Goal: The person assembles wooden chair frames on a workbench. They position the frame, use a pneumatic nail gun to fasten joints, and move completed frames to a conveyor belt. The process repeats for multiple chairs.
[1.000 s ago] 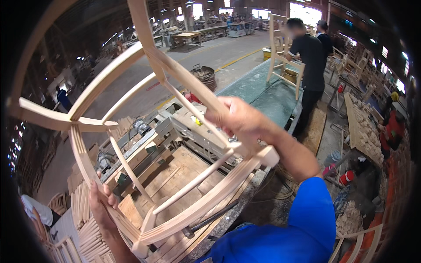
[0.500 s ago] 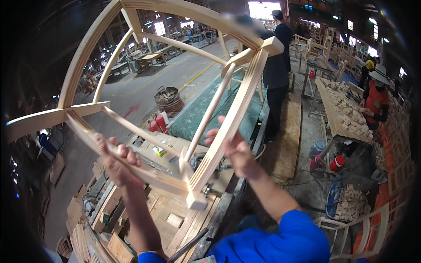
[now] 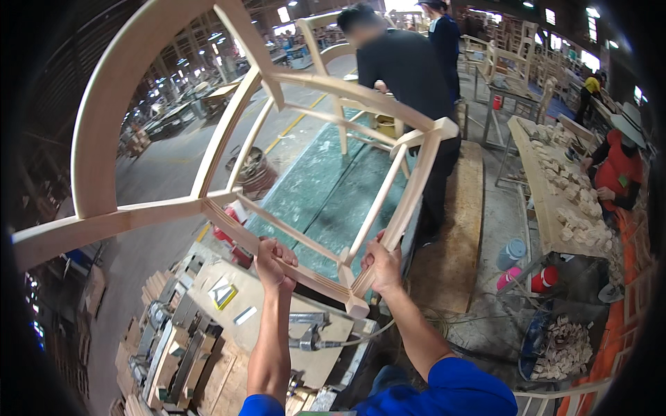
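A pale bare-wood chair frame [image 3: 314,283] is held up in front of me, its curved back toward the upper left and its seat rails and legs facing me. My left hand [image 3: 275,263] is closed round the lower left rail. On the right-hand rail, my right hand [image 3: 381,264] has its fingers wrapped round the wood near the lower corner. Beneath the frame lies a green-topped table [image 3: 298,187]. A power tool [image 3: 310,336] with a hose lies on the board [image 3: 270,315] below my hands.
A co-worker in dark clothes [image 3: 409,76] bends over another chair frame [image 3: 340,118] on the green table's far side. Clamps and wood pieces [image 3: 177,353] sit at lower left. At right, a bench [image 3: 520,159] holds wood blocks beside a person in red [image 3: 624,170]. A metal drum [image 3: 253,173] stands on the floor.
The chair frame has turned and moved away from me, over the green table. My right hand, open beside the rail before, is now closed on it. The dark-clothed co-worker shows more fully.
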`<action>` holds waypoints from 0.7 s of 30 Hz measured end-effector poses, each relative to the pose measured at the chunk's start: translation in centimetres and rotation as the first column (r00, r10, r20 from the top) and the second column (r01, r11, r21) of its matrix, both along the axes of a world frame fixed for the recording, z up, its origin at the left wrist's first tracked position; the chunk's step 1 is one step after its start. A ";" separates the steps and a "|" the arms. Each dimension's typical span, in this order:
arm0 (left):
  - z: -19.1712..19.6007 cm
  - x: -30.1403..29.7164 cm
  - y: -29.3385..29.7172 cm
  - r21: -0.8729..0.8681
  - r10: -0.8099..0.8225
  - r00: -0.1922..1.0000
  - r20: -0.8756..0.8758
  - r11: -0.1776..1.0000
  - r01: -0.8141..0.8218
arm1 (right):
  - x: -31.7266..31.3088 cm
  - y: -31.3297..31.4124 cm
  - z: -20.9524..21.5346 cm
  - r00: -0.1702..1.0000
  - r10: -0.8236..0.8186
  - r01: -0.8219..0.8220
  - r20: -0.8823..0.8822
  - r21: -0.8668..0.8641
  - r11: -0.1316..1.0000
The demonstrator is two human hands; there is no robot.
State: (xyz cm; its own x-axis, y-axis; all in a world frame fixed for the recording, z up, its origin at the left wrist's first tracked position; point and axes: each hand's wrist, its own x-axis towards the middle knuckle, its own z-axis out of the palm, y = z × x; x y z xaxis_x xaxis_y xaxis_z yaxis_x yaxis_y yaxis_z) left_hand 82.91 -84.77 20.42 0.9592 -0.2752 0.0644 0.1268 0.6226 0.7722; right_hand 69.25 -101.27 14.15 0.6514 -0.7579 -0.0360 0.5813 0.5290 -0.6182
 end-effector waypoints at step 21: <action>-6.0 14.5 -12.5 0.228 -0.144 0.972 -0.186 0.956 0.185 | 17.8 -13.7 0.5 0.894 -0.070 0.040 -0.443 -0.078 0.996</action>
